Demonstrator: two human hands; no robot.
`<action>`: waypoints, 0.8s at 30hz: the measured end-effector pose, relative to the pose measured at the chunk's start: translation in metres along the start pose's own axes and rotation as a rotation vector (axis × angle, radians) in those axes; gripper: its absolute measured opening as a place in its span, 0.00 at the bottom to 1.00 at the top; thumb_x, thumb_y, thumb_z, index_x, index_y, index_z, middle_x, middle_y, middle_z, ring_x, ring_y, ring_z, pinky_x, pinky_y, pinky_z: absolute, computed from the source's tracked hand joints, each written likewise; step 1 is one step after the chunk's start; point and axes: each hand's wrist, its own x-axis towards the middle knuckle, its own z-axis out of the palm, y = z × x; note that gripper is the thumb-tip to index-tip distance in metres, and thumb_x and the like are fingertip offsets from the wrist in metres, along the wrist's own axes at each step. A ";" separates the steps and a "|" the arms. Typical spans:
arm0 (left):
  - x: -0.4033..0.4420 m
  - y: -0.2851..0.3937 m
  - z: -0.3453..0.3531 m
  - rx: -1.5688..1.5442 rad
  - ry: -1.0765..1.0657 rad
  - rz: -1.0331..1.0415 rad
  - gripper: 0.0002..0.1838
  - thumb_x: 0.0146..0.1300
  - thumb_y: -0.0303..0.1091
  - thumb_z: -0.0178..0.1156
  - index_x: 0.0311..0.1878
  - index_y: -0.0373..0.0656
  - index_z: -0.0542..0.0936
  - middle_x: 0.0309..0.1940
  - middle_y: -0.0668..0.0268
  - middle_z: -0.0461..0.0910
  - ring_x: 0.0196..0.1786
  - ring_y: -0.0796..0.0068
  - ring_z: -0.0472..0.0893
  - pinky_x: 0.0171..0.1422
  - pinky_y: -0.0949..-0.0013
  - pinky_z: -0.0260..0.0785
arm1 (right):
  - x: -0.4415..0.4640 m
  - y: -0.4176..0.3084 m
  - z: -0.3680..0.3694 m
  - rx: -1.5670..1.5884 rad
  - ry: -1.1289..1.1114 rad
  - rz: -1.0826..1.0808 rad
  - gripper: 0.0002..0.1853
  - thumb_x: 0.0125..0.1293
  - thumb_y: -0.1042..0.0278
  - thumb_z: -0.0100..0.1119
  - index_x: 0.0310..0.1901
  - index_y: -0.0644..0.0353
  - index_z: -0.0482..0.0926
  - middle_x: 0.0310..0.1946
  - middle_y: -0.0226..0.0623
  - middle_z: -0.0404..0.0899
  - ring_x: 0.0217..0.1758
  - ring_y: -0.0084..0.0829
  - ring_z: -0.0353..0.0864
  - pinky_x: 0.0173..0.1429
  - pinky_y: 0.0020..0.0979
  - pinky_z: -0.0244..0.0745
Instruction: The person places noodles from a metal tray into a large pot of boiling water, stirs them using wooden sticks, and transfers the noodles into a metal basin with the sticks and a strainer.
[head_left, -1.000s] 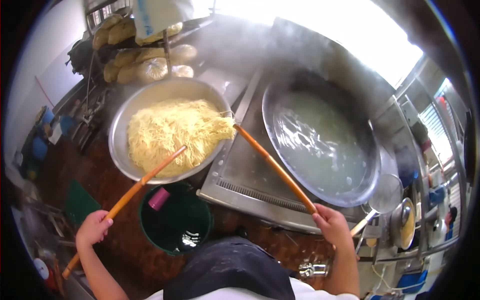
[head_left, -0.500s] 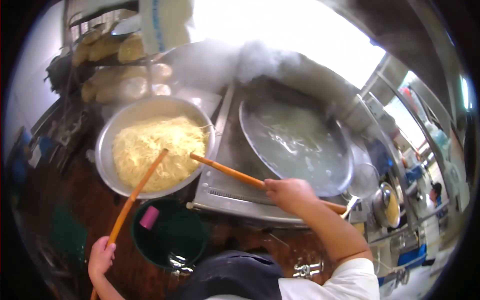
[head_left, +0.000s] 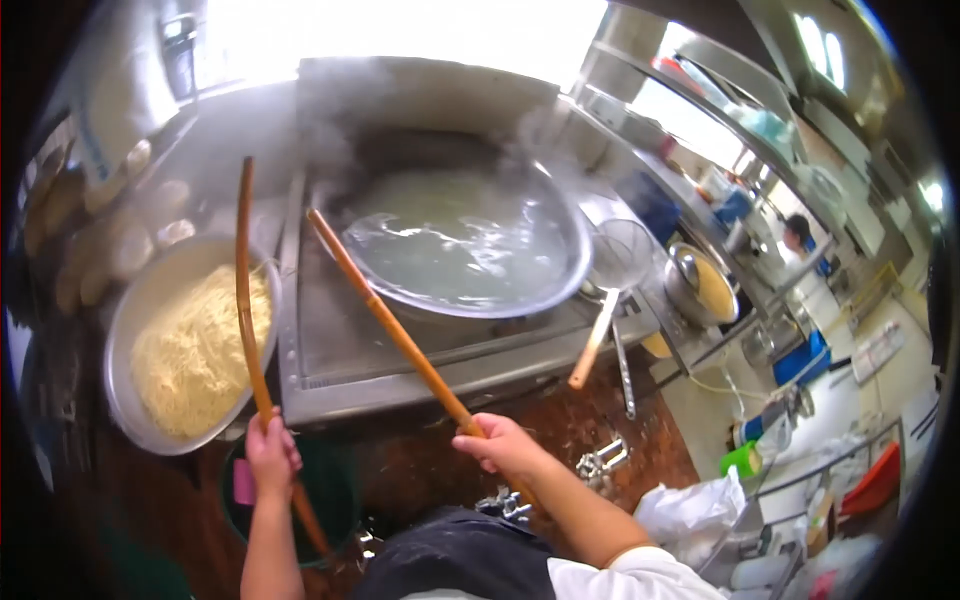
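My left hand [head_left: 272, 458] is closed round a long wooden stick [head_left: 246, 300], held nearly upright in front of the metal bowl of noodles [head_left: 190, 370]. Another wooden stick [head_left: 395, 335] is gripped in my right hand [head_left: 497, 444]; it slants up and left, its tip near the left rim of the big pan. That wide pan [head_left: 470, 235] holds cloudy, steaming water and sits on the steel stove [head_left: 420, 362]. Neither stick carries noodles.
A mesh strainer [head_left: 618, 256] lies right of the pan, beside a lidded pot [head_left: 705, 290]. Below the bowl stands a dark green bucket [head_left: 345, 490] with a pink cup [head_left: 243, 482]. A person [head_left: 797, 238] is at the far right; a white bag [head_left: 690, 507] sits lower right.
The view has swung right. Both sticks have left the noodles, which now lie wholly in the bowl. The left stick has risen upright, and the right one points toward the pan's left side.
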 end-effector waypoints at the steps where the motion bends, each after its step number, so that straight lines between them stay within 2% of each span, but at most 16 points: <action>1: 0.002 -0.006 0.037 -0.056 -0.031 0.064 0.12 0.73 0.40 0.50 0.54 0.47 0.70 0.18 0.73 0.65 0.14 0.83 0.65 0.15 0.79 0.57 | -0.005 0.006 -0.006 0.030 -0.018 -0.051 0.12 0.63 0.62 0.66 0.44 0.57 0.78 0.27 0.22 0.74 0.27 0.14 0.70 0.26 0.20 0.64; 2: -0.001 -0.010 0.078 -0.119 -0.091 0.140 0.12 0.74 0.41 0.50 0.54 0.46 0.70 0.18 0.71 0.67 0.16 0.81 0.68 0.19 0.78 0.62 | -0.011 0.010 -0.017 0.060 -0.034 -0.102 0.13 0.62 0.64 0.66 0.47 0.57 0.78 0.29 0.22 0.75 0.28 0.14 0.71 0.28 0.20 0.66; 4: -0.028 -0.012 0.158 -0.181 -0.255 0.107 0.13 0.75 0.42 0.47 0.52 0.44 0.70 0.23 0.66 0.74 0.24 0.75 0.75 0.30 0.71 0.70 | -0.028 0.017 -0.043 0.121 -0.032 -0.242 0.17 0.62 0.67 0.65 0.52 0.59 0.77 0.34 0.25 0.77 0.32 0.16 0.73 0.32 0.21 0.69; 5: -0.045 -0.017 0.199 -0.237 -0.348 0.084 0.13 0.76 0.43 0.45 0.52 0.43 0.71 0.26 0.62 0.77 0.31 0.72 0.79 0.39 0.69 0.73 | -0.039 0.017 -0.057 0.147 -0.018 -0.331 0.19 0.62 0.69 0.64 0.55 0.60 0.76 0.37 0.27 0.77 0.35 0.16 0.74 0.35 0.22 0.70; 6: -0.069 -0.026 0.233 -0.120 -0.452 0.160 0.15 0.76 0.43 0.45 0.52 0.43 0.71 0.33 0.60 0.80 0.39 0.70 0.81 0.48 0.67 0.73 | -0.054 0.017 -0.073 0.165 -0.009 -0.419 0.22 0.61 0.70 0.63 0.57 0.61 0.75 0.40 0.28 0.78 0.37 0.17 0.75 0.37 0.23 0.71; 7: -0.095 -0.036 0.265 -0.048 -0.551 0.164 0.18 0.75 0.47 0.45 0.53 0.43 0.72 0.43 0.61 0.80 0.46 0.69 0.80 0.53 0.66 0.72 | -0.073 0.017 -0.090 0.187 -0.078 -0.424 0.31 0.61 0.72 0.62 0.67 0.59 0.67 0.49 0.32 0.76 0.44 0.18 0.75 0.46 0.24 0.72; 8: -0.120 -0.055 0.295 -0.127 -0.615 0.145 0.19 0.76 0.46 0.44 0.55 0.41 0.72 0.50 0.60 0.78 0.51 0.70 0.78 0.57 0.64 0.71 | -0.098 0.014 -0.110 0.283 -0.213 -0.286 0.34 0.61 0.75 0.61 0.70 0.56 0.63 0.50 0.29 0.77 0.49 0.19 0.75 0.47 0.24 0.73; 10: -0.157 -0.075 0.335 -0.066 -0.748 0.167 0.20 0.76 0.46 0.44 0.57 0.40 0.72 0.53 0.60 0.77 0.53 0.71 0.77 0.59 0.65 0.70 | -0.144 0.034 -0.152 0.359 -0.210 -0.199 0.37 0.61 0.78 0.58 0.73 0.54 0.59 0.52 0.31 0.76 0.50 0.19 0.74 0.47 0.22 0.72; 12: -0.167 -0.107 0.355 0.140 -1.013 0.038 0.21 0.75 0.45 0.45 0.58 0.40 0.73 0.53 0.61 0.78 0.54 0.71 0.77 0.60 0.66 0.69 | -0.190 0.061 -0.185 0.109 0.055 -0.319 0.39 0.60 0.77 0.58 0.73 0.50 0.58 0.53 0.34 0.76 0.47 0.24 0.77 0.51 0.25 0.73; 13: -0.174 -0.124 0.362 0.280 -1.072 0.057 0.20 0.71 0.43 0.52 0.58 0.38 0.74 0.52 0.62 0.78 0.54 0.71 0.77 0.60 0.66 0.69 | -0.212 0.075 -0.202 -0.034 0.187 -0.368 0.40 0.59 0.77 0.58 0.74 0.49 0.57 0.54 0.36 0.75 0.45 0.26 0.78 0.53 0.27 0.73; 15: -0.186 -0.133 0.381 0.557 -1.161 0.165 0.21 0.67 0.41 0.57 0.57 0.37 0.75 0.51 0.62 0.79 0.52 0.70 0.78 0.58 0.66 0.71 | -0.256 0.108 -0.234 -0.279 0.441 -0.390 0.41 0.57 0.75 0.60 0.73 0.50 0.57 0.55 0.42 0.76 0.55 0.31 0.78 0.58 0.32 0.73; 17: -0.188 -0.136 0.399 0.788 -1.109 0.309 0.23 0.59 0.39 0.66 0.54 0.36 0.77 0.47 0.59 0.81 0.48 0.69 0.80 0.54 0.66 0.73 | -0.301 0.130 -0.260 -0.474 0.613 -0.258 0.42 0.55 0.73 0.62 0.73 0.51 0.57 0.56 0.48 0.75 0.61 0.39 0.75 0.62 0.35 0.70; 18: -0.181 -0.142 0.407 0.885 -1.047 0.372 0.23 0.58 0.40 0.67 0.53 0.38 0.78 0.46 0.58 0.81 0.46 0.68 0.81 0.53 0.66 0.74 | -0.316 0.136 -0.271 -0.545 0.735 -0.353 0.43 0.54 0.70 0.64 0.73 0.50 0.58 0.57 0.49 0.75 0.61 0.46 0.75 0.62 0.36 0.70; 20: -0.162 -0.157 0.426 0.918 -0.951 0.384 0.23 0.58 0.40 0.67 0.53 0.39 0.78 0.46 0.58 0.81 0.47 0.66 0.81 0.54 0.65 0.73 | -0.337 0.156 -0.295 -0.577 0.887 -0.202 0.43 0.52 0.71 0.63 0.72 0.51 0.58 0.54 0.48 0.76 0.55 0.49 0.78 0.59 0.38 0.73; 22: -0.148 -0.153 0.449 0.988 -0.847 0.388 0.27 0.56 0.45 0.67 0.55 0.41 0.77 0.50 0.55 0.80 0.52 0.59 0.80 0.58 0.61 0.72 | -0.345 0.145 -0.319 -0.718 0.950 0.056 0.43 0.51 0.72 0.63 0.71 0.51 0.59 0.49 0.46 0.77 0.51 0.50 0.79 0.55 0.41 0.75; 24: -0.123 -0.169 0.466 1.059 -0.785 0.517 0.29 0.55 0.46 0.67 0.57 0.40 0.75 0.52 0.55 0.78 0.55 0.56 0.77 0.61 0.59 0.70 | -0.342 0.137 -0.344 -0.860 1.000 0.215 0.42 0.50 0.72 0.63 0.70 0.51 0.61 0.45 0.45 0.78 0.47 0.50 0.80 0.51 0.44 0.76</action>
